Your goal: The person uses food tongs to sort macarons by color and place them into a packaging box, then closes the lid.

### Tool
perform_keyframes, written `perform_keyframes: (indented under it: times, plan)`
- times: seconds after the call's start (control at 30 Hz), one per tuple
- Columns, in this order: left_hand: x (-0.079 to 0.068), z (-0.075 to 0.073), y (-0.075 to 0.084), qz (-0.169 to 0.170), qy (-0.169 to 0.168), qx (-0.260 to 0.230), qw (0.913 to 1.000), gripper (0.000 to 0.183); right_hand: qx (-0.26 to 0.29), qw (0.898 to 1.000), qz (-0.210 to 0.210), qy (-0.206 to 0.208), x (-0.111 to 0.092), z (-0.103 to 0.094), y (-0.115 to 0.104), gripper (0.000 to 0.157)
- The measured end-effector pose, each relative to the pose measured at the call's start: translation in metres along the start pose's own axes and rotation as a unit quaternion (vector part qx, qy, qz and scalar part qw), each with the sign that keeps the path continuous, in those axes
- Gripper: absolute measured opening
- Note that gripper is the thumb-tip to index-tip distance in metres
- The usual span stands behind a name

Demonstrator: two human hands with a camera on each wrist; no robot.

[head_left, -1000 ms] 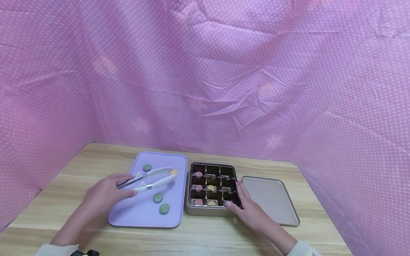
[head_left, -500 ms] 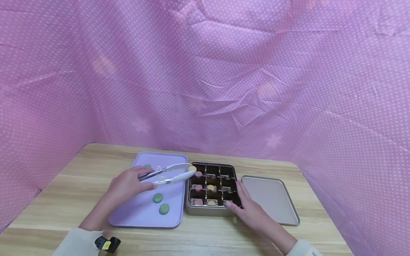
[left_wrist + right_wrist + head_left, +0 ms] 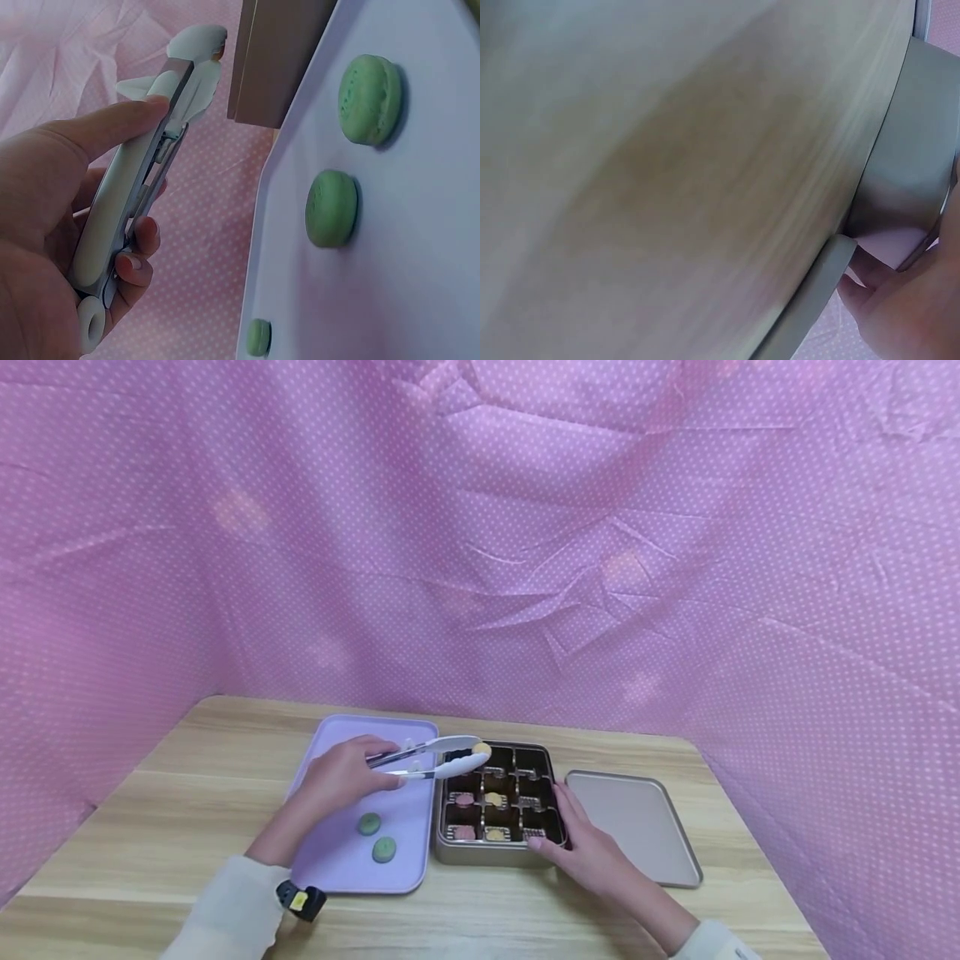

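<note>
My left hand point(image 3: 348, 777) grips white-tipped tongs point(image 3: 461, 766). Between the tong tips is a yellow macaron point(image 3: 482, 748), above the back middle part of the divided tin point(image 3: 491, 857). In the tin, pink macarons point(image 3: 464, 800) sit in the left column and yellow macarons point(image 3: 494, 800) in the middle one; the tongs cover the back left compartment. My right hand point(image 3: 588, 852) rests on the tin's front right corner, fingers along the right side, thumb at the front rim. Green macarons point(image 3: 331, 208) lie on the lilac tray point(image 3: 337, 868) below my left hand.
A flat metal lid point(image 3: 637, 827) lies right of the tin, close beside my right hand; its edge shows in the right wrist view. The wooden table point(image 3: 480, 922) extends in front. Pink dotted cloth point(image 3: 480, 568) hangs behind and at both sides.
My left hand has carried the tongs and yellow macaron rightward, from above the tray to above the tin. The left forearm now hides the tray's left part. The right hand stays on the tin.
</note>
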State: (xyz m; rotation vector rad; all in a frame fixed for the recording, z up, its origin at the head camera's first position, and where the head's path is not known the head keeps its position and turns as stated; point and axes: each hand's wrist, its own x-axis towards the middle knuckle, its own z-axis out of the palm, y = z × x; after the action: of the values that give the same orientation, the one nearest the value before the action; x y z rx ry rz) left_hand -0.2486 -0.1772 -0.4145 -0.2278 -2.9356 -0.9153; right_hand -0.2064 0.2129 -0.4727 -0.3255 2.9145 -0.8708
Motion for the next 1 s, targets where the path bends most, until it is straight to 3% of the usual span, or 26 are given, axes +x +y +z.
perform_keyframes:
  times: [0.17,0.47,1.0]
  plan:
    - [0.009,0.006,0.005,-0.008,-0.007,-0.005,0.9999,0.066,0.007,1.000,0.003,-0.006,-0.001,-0.001,-0.001,0.103]
    - [0.023,0.015,0.011,0.014,-0.007,0.014,0.9998,0.063,0.000,1.000,0.002,-0.008,0.000,0.000,-0.001,0.103]
    - [0.027,0.018,0.018,0.018,-0.016,0.012,0.9996,0.065,-0.004,1.000,0.000,-0.012,-0.001,-0.002,-0.003,0.103]
